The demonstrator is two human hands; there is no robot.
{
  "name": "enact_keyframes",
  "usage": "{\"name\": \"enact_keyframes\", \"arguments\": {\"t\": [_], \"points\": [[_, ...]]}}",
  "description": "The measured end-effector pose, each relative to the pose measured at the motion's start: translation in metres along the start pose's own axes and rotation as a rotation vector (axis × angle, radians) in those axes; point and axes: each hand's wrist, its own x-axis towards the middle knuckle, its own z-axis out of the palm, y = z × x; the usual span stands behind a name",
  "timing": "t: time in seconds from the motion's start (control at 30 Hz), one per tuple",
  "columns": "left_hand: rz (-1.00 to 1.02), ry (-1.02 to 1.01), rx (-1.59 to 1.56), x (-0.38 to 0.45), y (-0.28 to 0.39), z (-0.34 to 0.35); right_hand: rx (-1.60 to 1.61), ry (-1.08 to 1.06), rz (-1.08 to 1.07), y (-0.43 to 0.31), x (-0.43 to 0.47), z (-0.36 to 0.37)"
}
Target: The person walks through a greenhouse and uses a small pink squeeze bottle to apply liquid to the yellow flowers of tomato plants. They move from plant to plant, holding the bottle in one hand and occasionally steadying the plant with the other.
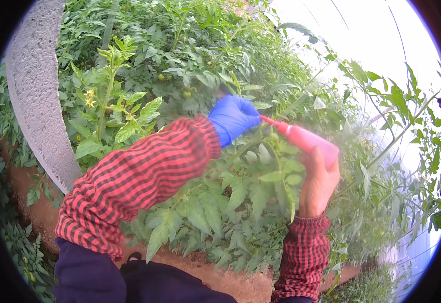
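Note:
My left hand (232, 118), in a blue glove, has thumb and fingers pinched together among tomato plants. Whatever may be between those fingertips is hidden. Bare and wrapped around the base of a pink squeeze bottle (311, 143), my right hand (319, 181) tilts it so the neck points up and left. The bottle's thin red nozzle (271, 121) ends right at the gloved fingertips; whether it touches them I cannot tell. Tomato leaves (239, 193) spread below both hands. Red-and-black checked sleeve covers are on both forearms.
A rough grey concrete post (35, 75) curves along the left. Near it rises a tomato shoot (108, 91) with a yellow flower (90, 97). Green tomatoes (186, 94) hang behind. Long stems (391, 146) cross the right side before pale plastic sheeting (368, 34). Brown soil (235, 278) lies below.

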Motion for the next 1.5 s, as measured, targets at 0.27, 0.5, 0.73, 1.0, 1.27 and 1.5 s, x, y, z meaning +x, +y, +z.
{"name": "enact_keyframes", "arguments": {"t": [0.27,0.5,0.73,1.0,1.27,1.5], "points": [[-0.026,-0.028,0.018,-0.002,0.005,-0.002,-0.010,-0.021,-0.017,0.001,0.001,0.000],[-0.058,-0.052,0.063,-0.009,0.022,-0.008,0.000,-0.005,-0.020,0.003,0.000,0.000],[0.006,-0.043,0.141,-0.009,0.019,0.002,-0.009,0.045,0.038,-0.001,-0.005,-0.029],[0.066,0.097,0.051,-0.029,0.041,0.007,0.122,-0.156,0.037,-0.028,-0.041,-0.064],[0.661,-0.010,0.360,-0.090,0.099,-0.012,0.441,0.044,0.131,-0.047,-0.089,-0.096],[0.668,0.227,1.728,-0.060,0.190,-0.135,0.502,0.142,0.151,-0.031,-0.117,-0.120]]}}
